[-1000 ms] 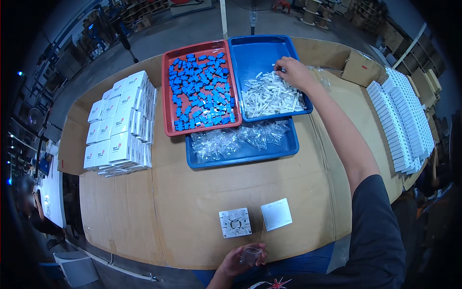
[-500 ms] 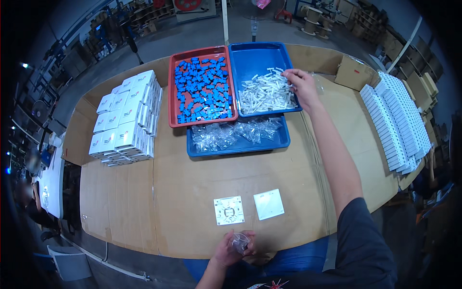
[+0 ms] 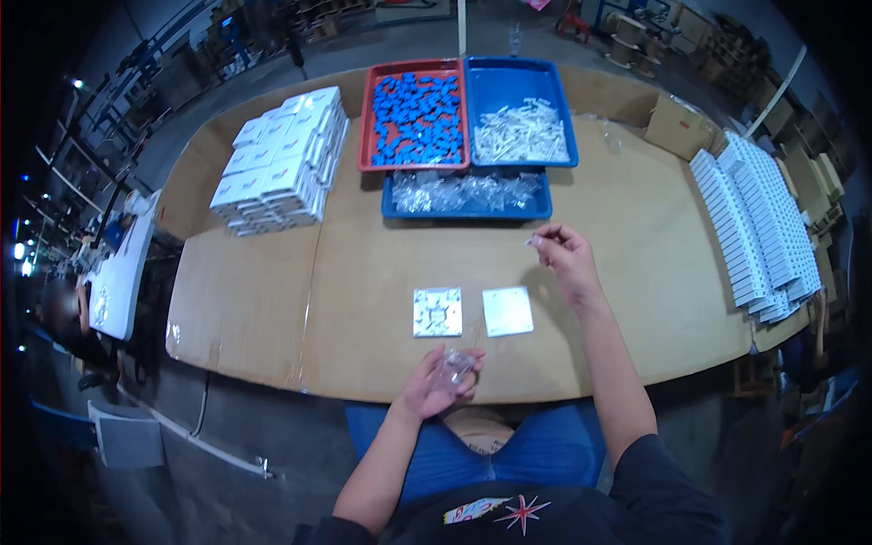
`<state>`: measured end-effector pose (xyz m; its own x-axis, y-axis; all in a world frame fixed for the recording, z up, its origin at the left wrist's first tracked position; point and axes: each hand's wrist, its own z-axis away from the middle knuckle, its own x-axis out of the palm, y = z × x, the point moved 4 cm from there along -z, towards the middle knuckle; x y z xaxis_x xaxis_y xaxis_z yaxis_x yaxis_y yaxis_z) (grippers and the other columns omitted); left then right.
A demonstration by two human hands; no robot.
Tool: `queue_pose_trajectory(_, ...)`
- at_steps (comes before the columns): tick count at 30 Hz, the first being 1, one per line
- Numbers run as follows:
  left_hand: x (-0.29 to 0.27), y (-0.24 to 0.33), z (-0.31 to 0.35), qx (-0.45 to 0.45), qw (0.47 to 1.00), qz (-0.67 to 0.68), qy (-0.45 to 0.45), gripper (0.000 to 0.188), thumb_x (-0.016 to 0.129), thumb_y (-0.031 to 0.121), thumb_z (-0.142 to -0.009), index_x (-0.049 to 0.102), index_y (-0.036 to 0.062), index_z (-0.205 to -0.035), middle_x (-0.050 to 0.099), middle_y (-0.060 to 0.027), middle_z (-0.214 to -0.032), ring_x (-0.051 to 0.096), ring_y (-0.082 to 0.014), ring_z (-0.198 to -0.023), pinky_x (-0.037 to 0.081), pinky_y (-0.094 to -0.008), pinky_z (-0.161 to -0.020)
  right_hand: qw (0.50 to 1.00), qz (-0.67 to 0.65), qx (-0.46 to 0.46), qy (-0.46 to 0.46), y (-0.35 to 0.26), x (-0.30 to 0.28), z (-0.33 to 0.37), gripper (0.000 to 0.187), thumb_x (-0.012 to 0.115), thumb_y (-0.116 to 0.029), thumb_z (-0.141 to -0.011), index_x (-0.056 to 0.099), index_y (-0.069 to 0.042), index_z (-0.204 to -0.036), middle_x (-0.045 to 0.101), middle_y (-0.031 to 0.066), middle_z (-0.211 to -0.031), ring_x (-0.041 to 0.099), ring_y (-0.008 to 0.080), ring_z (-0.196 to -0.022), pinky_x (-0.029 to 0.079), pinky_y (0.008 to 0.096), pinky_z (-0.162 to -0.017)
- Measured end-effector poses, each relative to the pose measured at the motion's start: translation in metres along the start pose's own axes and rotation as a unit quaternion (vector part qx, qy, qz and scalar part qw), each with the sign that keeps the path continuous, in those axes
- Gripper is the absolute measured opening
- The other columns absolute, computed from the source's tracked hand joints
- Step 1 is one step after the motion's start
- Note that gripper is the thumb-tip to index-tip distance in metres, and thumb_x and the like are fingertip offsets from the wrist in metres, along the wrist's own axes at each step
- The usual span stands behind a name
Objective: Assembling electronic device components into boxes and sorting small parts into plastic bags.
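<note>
My left hand (image 3: 423, 389) is at the table's near edge, palm up, with its fingers curled round a small clear plastic bag (image 3: 456, 365). What lies inside the bag is hard to make out. Over the cardboard, my right hand (image 3: 570, 263) pinches a small white strip (image 3: 530, 242) between thumb and fingertips. Below the hands' span lie two white squares side by side: a plate with a moulded inner pattern (image 3: 438, 312) on the left, and a smooth flat cover (image 3: 519, 312) on the right.
At the back stand a red tray (image 3: 367, 136) of blue clips and a blue tray (image 3: 509, 76) of white strips. Beneath them, another blue tray (image 3: 472, 214) holds clear bags. White boxes (image 3: 282, 163) are stacked left; white pieces (image 3: 758, 232) stand in rows right. Cardboard walls (image 3: 604, 91) border the table.
My right hand has left the white strips' tray and come back toward me with a strip in its fingers. My left hand still holds the bag. The whole view has tilted down.
</note>
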<state>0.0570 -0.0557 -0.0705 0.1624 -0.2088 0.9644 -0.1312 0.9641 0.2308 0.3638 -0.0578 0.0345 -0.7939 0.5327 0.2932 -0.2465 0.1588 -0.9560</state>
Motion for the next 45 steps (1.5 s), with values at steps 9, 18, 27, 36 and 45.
queue_pose_trajectory(9, 0.01, 0.0, 0.001, 0.013, 0.998, -0.06, 0.017, 0.072, 0.042, 0.058, -0.111, 0.049, -0.001, -0.152, 0.068, -0.011, -0.12, 0.066, -0.021, -0.095, 0.054, -0.0364, -0.089, 0.986, 0.078, 0.077, -0.123, 0.053, 0.048, 0.115, 0.011, 0.078, -0.005, -0.094, 0.075, -0.003, -0.105, 0.069, -0.0041, -0.087, 0.058, 0.0011, -0.075, 0.045, 0.0194, -0.065)
queue_pose_trajectory(18, 0.001, -0.005, 0.006, 0.005, 0.993, -0.115, 0.001, 0.06, 0.044, 0.055, -0.111, 0.06, 0.0045, -0.138, 0.068, -0.0128, -0.127, 0.069, -0.0225, -0.108, 0.054, -0.0401, -0.095, 0.944, 0.219, 0.059, -0.241, 0.041, 0.072, 0.128, 0.009, 0.075, -0.003, -0.095, 0.074, -0.001, -0.103, 0.069, 0.0011, -0.088, 0.063, 0.0058, -0.071, 0.047, 0.0226, -0.063)
queue_pose_trajectory(27, -0.001, -0.003, 0.008, 0.024, 0.993, -0.117, 0.003, 0.053, 0.045, 0.051, -0.112, 0.057, 0.0068, -0.138, 0.069, -0.0158, -0.124, 0.071, -0.0245, -0.103, 0.057, -0.0389, -0.09, 0.881, 0.246, 0.016, -0.404, 0.026, 0.096, 0.111, 0.012, 0.069, -0.003, -0.1, 0.075, 0.003, -0.108, 0.068, 0.0073, -0.112, 0.066, 0.0119, -0.079, 0.056, 0.0281, -0.073)
queue_pose_trajectory(36, -0.004, -0.003, 0.009, 0.034, 0.995, -0.091, 0.002, 0.052, 0.051, 0.05, -0.11, 0.054, 0.0098, -0.144, 0.068, -0.0164, -0.12, 0.072, -0.0289, -0.102, 0.058, -0.0451, -0.095, 0.864, 0.273, 0.103, -0.41, 0.032, 0.112, 0.117, 0.043, 0.052, -0.034, -0.113, 0.07, 0.005, -0.109, 0.071, 0.0106, -0.103, 0.068, 0.0145, -0.072, 0.057, 0.0316, -0.071)
queue_pose_trajectory(45, -0.017, -0.002, 0.011, 0.046, 0.989, -0.138, 0.018, 0.058, 0.055, 0.055, -0.106, 0.052, 0.0109, -0.145, 0.068, -0.0142, -0.124, 0.07, -0.0312, -0.107, 0.057, -0.0476, -0.098, 0.806, 0.318, 0.166, -0.471, 0.044, 0.123, 0.119, 0.058, 0.043, -0.043, -0.115, 0.065, 0.01, -0.122, 0.064, 0.0155, -0.128, 0.068, 0.0147, -0.068, 0.058, 0.0321, -0.072)
